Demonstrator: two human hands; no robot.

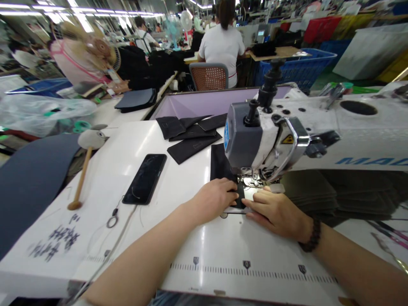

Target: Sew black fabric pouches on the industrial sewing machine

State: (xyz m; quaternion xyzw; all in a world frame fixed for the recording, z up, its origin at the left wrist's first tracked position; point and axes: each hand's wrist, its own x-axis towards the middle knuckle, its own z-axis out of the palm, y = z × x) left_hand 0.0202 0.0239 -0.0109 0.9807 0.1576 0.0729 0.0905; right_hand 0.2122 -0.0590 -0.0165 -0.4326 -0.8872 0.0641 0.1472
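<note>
A strip of black fabric point(220, 163) lies on the sewing machine bed, running beside and under the presser foot point(254, 178). My left hand point(215, 197) rests on this strip left of the foot, its fingers laid flat and slightly bent, pressing it down. My right hand point(276, 210) lies on the bed to the right, fingers stretched toward the left, the index fingertip at the fabric's right edge. Its thumb is lower, on the white surface. The machine head point(244, 136) stands just above both hands and hides part of the strip. Several folded black fabric pieces point(194, 144) lie behind.
Left on the table are a black phone point(145, 178), a metal ring point(112, 221) and a wooden-handled mallet point(83, 176). Stacked dark panels point(309, 191) sit under the machine arm point(360, 131). Scissors point(390, 233) lie at right. Other people work beyond a lilac bin point(204, 104).
</note>
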